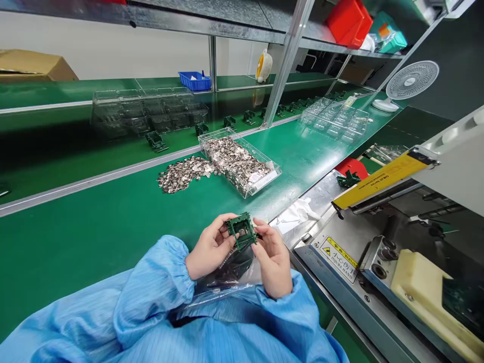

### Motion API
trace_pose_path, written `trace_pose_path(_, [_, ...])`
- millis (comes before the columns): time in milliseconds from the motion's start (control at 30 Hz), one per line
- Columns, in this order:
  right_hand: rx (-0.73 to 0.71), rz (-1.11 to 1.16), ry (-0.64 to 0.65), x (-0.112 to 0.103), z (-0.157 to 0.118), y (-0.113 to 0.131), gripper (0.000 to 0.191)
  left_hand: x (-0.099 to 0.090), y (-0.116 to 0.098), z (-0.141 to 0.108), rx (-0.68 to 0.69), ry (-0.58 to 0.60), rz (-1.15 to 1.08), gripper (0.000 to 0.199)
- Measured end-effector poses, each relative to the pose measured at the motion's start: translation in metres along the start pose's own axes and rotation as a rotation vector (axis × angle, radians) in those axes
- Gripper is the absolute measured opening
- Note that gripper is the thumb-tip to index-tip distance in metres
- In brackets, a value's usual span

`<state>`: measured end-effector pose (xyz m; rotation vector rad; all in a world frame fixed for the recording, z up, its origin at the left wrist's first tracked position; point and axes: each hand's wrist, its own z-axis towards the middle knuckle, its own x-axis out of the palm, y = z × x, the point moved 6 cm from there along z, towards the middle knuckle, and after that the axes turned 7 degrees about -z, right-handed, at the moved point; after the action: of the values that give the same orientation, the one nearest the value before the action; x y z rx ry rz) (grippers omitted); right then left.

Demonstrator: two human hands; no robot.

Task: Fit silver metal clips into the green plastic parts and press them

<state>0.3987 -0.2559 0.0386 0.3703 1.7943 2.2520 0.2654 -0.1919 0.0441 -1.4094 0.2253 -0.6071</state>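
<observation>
Between my two hands is a green plastic frame-like part with a square opening, held above my lap. My left hand grips its left side, thumb across the front. On its right side, the fingers and thumb of my right hand close on the edge. Inside the opening a small metallic piece shows, though its shape is unclear. Below my hands a clear plastic bag lies on my lap. Beyond them stands a clear tray full of small metal pieces, with a loose pile of metal pieces to its left.
Similar green parts stand in a row along the belt behind the metal strip. At right, a machine with a warning label borders the green table. Clear blister trays and a white fan stand farther back.
</observation>
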Motion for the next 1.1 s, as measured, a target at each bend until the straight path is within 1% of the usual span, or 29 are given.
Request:
trace_pose_path(67, [-0.083, -0.157, 0.051, -0.015, -0.006, 0.014, 0.047, 0.008, -0.004, 0.001, -0.076, 0.040, 0.001, 0.035])
trace_pose_path(133, [-0.155, -0.295, 0.083, -0.030, -0.015, 0.029, 0.067, 0.025, -0.010, 0.002, -0.153, 0.168, 0.020, 0.035])
trace_pose_path(167, [-0.187, -0.345, 0.081, -0.038, -0.020, 0.037, 0.071, 0.037, -0.015, 0.003, -0.183, 0.260, 0.038, 0.035])
trace_pose_path(233, [-0.249, -0.410, 0.033, -0.060, -0.032, 0.056, 0.069, 0.064, -0.027, 0.008, -0.229, 0.486, 0.086, 0.036])
trace_pose_path(300, [-0.290, -0.441, -0.061, -0.091, -0.050, 0.077, 0.066, 0.095, -0.037, 0.017, -0.261, 0.735, 0.119, 0.045])
trace_pose_path(333, [-0.292, -0.450, -0.138, -0.111, -0.061, 0.088, 0.067, 0.111, -0.041, 0.024, -0.257, 0.831, 0.131, 0.050])
trace_pose_path(367, [-0.296, -0.462, -0.249, -0.133, -0.073, 0.098, 0.069, 0.129, -0.044, 0.034, -0.223, 0.897, 0.150, 0.055])
trace_pose_path(400, [-0.313, -0.475, -0.408, -0.158, -0.089, 0.110, 0.069, 0.148, -0.048, 0.045, -0.152, 0.932, 0.181, 0.058])
trace_pose_path(467, [-0.379, -0.496, -0.813, -0.208, -0.128, 0.131, 0.064, 0.193, -0.053, 0.064, 0.077, 0.937, 0.255, 0.058])
trace_pose_path(533, [-0.423, -0.511, -1.189, -0.248, -0.167, 0.144, 0.057, 0.246, -0.055, 0.073, 0.298, 0.942, 0.307, 0.064])
trace_pose_path(567, [-0.400, -0.518, -1.321, -0.264, -0.183, 0.145, 0.054, 0.273, -0.052, 0.074, 0.358, 0.958, 0.317, 0.071])
trace_pose_path(600, [-0.355, -0.532, -1.400, -0.278, -0.194, 0.144, 0.053, 0.298, -0.048, 0.074, 0.376, 0.979, 0.327, 0.079])
trace_pose_path(633, [-0.302, -0.563, -1.430, -0.289, -0.200, 0.143, 0.053, 0.322, -0.042, 0.074, 0.364, 1.001, 0.337, 0.086])
trace_pose_path(667, [-0.260, -0.602, -1.429, -0.298, -0.204, 0.142, 0.055, 0.341, -0.037, 0.073, 0.331, 1.022, 0.352, 0.090])
trace_pose_path(700, [-0.229, -0.644, -1.403, -0.306, -0.204, 0.141, 0.058, 0.355, -0.033, 0.072, 0.290, 1.038, 0.359, 0.092])
trace_pose_path(733, [-0.204, -0.684, -1.360, -0.312, -0.200, 0.141, 0.062, 0.364, -0.031, 0.073, 0.249, 1.039, 0.352, 0.091])
trace_pose_path(767, [-0.191, -0.719, -1.319, -0.317, -0.194, 0.141, 0.065, 0.365, -0.031, 0.075, 0.213, 1.018, 0.327, 0.089])
trace_pose_path(800, [-0.183, -0.746, -1.278, -0.320, -0.186, 0.142, 0.069, 0.360, -0.034, 0.079, 0.184, 0.979, 0.283, 0.086])
trace_pose_path(833, [-0.168, -0.766, -1.222, -0.323, -0.174, 0.143, 0.071, 0.348, -0.038, 0.083, 0.159, 0.929, 0.221, 0.083])
trace_pose_path(867, [-0.148, -0.789, -1.150, -0.324, -0.160, 0.144, 0.071, 0.330, -0.044, 0.088, 0.132, 0.885, 0.153, 0.079])
trace_pose_path(933, [-0.084, -0.854, -0.967, -0.323, -0.129, 0.145, 0.069, 0.281, -0.054, 0.094, 0.072, 0.839, 0.054, 0.066])
trace_pose_path(1000, [-0.008, -0.920, -0.795, -0.321, -0.103, 0.144, 0.065, 0.225, -0.056, 0.096, 0.008, 0.856, 0.081, 0.055])
trace_pose_path(1067, [0.044, -0.960, -0.697, -0.320, -0.092, 0.144, 0.063, 0.175, -0.047, 0.097, -0.041, 0.857, 0.189, 0.052])
trace_pose_path(1100, [0.060, -0.967, -0.683, -0.320, -0.091, 0.145, 0.063, 0.155, -0.039, 0.095, -0.060, 0.854, 0.236, 0.053])
